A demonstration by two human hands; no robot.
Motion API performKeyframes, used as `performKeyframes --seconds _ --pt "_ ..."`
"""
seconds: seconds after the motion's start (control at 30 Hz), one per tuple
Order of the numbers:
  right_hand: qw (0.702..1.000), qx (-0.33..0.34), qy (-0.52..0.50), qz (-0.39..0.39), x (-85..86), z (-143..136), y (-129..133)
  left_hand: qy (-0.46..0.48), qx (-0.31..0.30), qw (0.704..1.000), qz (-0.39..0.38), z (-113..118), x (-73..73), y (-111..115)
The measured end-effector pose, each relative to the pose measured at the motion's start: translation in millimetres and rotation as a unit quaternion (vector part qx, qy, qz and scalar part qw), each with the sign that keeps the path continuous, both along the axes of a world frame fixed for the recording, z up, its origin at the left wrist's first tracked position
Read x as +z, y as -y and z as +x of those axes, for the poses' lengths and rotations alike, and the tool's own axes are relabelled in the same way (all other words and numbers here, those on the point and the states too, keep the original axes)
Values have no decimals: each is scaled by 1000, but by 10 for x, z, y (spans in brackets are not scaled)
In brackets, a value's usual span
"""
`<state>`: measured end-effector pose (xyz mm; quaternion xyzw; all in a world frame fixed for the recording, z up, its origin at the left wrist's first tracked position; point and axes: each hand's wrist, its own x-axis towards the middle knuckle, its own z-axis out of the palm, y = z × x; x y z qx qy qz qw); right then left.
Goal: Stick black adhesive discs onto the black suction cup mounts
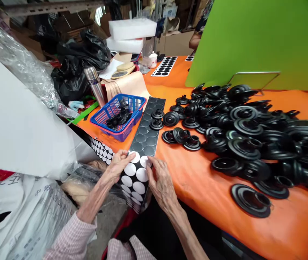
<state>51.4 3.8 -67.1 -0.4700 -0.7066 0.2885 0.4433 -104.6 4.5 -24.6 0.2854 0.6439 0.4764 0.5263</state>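
A long dark sheet of round stickers lies along the table, its near end bending down over the front edge. Dark glossy circles cover its far part; white circles in rows show on the near part. At the sheet's left edge, my left hand pinches with thumb and forefinger by a white circle. My right hand is at the right edge, fingers curled, thumb and forefinger closed at another white circle. Two black ribbed rubber discs sit on the sheet beyond my hands.
A large heap of black rubber discs spreads over the orange tabletop at right. At left stand a blue basket with several black pieces and a steel flask. A green board rises behind; a person's arm shows beside it.
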Motion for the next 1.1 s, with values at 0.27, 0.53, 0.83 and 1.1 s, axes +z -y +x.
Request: performKeyframes --seconds 0.27,0.53,0.83,1.1 --pt "992 -62 101 47 225 -180 -221 56 -89 991 84 75 84 -42" --pt "986 -95 111 81 215 -202 -328 -5 -144 984 108 0 -37 15" --pt "985 -68 101 123 189 -110 -308 33 -135 983 118 61 -14 46" --pt "948 -87 214 219 173 -214 -234 24 -137 980 139 77 -31 11"
